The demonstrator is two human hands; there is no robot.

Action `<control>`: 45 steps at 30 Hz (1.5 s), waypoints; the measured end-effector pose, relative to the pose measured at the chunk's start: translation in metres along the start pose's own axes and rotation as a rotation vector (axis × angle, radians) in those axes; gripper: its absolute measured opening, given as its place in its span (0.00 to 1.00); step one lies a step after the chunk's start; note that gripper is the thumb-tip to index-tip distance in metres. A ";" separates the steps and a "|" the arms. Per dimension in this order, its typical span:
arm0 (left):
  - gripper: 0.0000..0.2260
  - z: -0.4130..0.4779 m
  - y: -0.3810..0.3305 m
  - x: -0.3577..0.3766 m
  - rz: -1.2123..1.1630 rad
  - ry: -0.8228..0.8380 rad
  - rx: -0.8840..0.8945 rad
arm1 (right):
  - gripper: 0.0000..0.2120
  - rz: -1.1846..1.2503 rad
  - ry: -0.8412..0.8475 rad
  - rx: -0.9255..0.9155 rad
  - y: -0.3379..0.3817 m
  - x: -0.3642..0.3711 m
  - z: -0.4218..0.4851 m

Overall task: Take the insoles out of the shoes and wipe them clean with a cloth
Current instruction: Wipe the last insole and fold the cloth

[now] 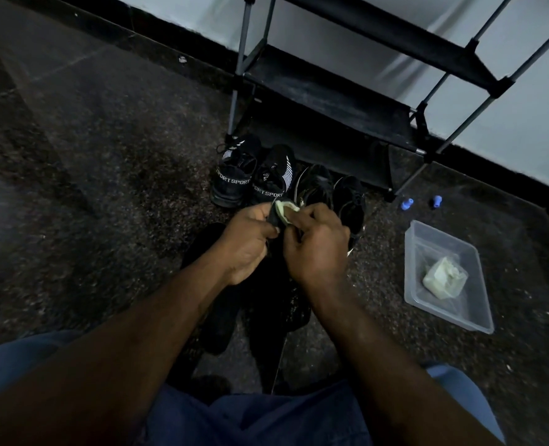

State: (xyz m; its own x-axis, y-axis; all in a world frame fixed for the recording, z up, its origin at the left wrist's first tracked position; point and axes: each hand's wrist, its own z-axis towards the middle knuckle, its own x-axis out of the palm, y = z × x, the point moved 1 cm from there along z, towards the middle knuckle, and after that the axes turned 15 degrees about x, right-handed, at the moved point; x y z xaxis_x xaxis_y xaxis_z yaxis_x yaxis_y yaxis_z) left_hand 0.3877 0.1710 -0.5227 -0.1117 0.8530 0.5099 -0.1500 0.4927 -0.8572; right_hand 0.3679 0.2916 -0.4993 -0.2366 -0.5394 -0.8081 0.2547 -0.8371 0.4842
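My left hand (245,243) grips the top end of a black insole (271,284) that hangs down between my knees. A pale green cloth (285,212) is pinched in my right hand (316,244) and lies against the insole's upper end, right beside my left thumb. Another black insole (216,304) lies flat on the floor under my left forearm. Two black sport shoes (234,175) with white lettering stand just beyond my hands. A second black pair (331,194) stands to their right, partly hidden by my right hand.
A clear plastic tub (427,304) at the right holds a second pale cloth (445,278). Two small blue caps (406,203) lie on the dark speckled floor beyond it. A black metal shoe rack (331,101) stands against the pale wall behind the shoes.
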 end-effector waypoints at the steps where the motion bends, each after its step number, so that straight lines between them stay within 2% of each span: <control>1: 0.22 0.000 -0.001 0.000 -0.003 -0.010 0.006 | 0.17 0.008 0.019 -0.052 0.002 0.001 -0.005; 4: 0.22 0.000 0.000 0.001 -0.028 -0.001 -0.003 | 0.17 -0.055 -0.013 -0.088 -0.004 -0.002 -0.002; 7: 0.25 0.001 0.001 0.004 -0.026 0.036 -0.007 | 0.15 -0.011 -0.081 0.090 -0.011 -0.005 0.013; 8: 0.25 0.001 0.001 0.003 -0.025 0.033 -0.004 | 0.16 0.027 -0.067 0.097 -0.010 -0.004 0.014; 11: 0.23 0.001 -0.001 0.001 -0.024 0.006 0.015 | 0.17 0.079 0.021 -0.061 -0.001 -0.002 0.002; 13: 0.22 0.001 -0.001 -0.002 -0.016 -0.003 0.013 | 0.17 0.014 0.028 -0.137 0.000 -0.002 -0.002; 16: 0.24 0.000 0.000 0.000 0.004 0.025 -0.010 | 0.16 -0.024 -0.069 0.005 -0.008 -0.004 0.011; 18: 0.25 0.000 0.000 0.002 0.011 0.038 -0.010 | 0.16 0.034 -0.068 0.082 -0.010 -0.002 0.014; 21: 0.22 -0.001 -0.002 0.001 -0.006 0.029 0.007 | 0.17 0.088 0.003 -0.038 -0.002 0.000 -0.002; 24: 0.21 -0.001 -0.001 -0.001 -0.004 0.030 0.003 | 0.16 0.015 0.024 -0.120 -0.005 -0.002 -0.007; 26: 0.23 -0.001 -0.001 0.003 -0.006 0.040 -0.010 | 0.16 -0.048 -0.035 -0.039 -0.012 -0.004 0.004; 29: 0.24 -0.002 0.000 0.006 -0.008 0.057 -0.009 | 0.16 0.010 -0.056 0.098 -0.015 -0.004 0.015; 34: 0.24 0.000 -0.001 0.000 0.004 0.017 -0.017 | 0.18 0.060 0.039 -0.113 -0.001 0.001 -0.007; 39: 0.25 -0.003 0.001 0.005 0.031 0.063 -0.043 | 0.17 0.069 -0.066 0.057 -0.011 0.001 0.009; 43: 0.25 -0.002 -0.001 0.002 0.023 0.024 -0.039 | 0.18 0.050 0.007 -0.143 -0.003 0.000 -0.008; 45: 0.25 -0.003 -0.002 0.003 0.012 0.035 -0.053 | 0.17 -0.034 -0.037 -0.138 -0.012 -0.003 0.000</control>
State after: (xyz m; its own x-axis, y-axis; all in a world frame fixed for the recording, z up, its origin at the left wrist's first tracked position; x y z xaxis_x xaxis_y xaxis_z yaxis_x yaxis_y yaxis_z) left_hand 0.3903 0.1730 -0.5191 -0.0789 0.8639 0.4974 -0.0963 0.4900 -0.8664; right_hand 0.3655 0.3036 -0.5031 -0.2808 -0.5160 -0.8093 0.3717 -0.8359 0.4040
